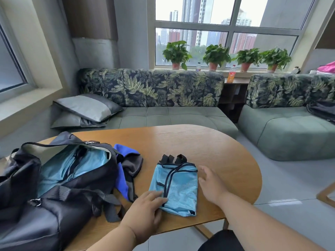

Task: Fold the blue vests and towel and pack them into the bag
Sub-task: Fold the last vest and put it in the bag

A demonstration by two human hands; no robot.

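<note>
Light-blue mesh vest [175, 189], folded, at 6 o'clock on surface [208, 145] — thin, limp, slippery; lift from both long edges. Left hand [145, 210] presses its corner flat-fingered; right hand [211, 184] released beside it. Bag [54, 178] at 9 o'clock, unzipped.

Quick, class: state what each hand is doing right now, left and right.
Left hand: open, fingers resting flat on the folded light blue vest.
Right hand: open, holding nothing, just beside the vest's right edge.
</note>
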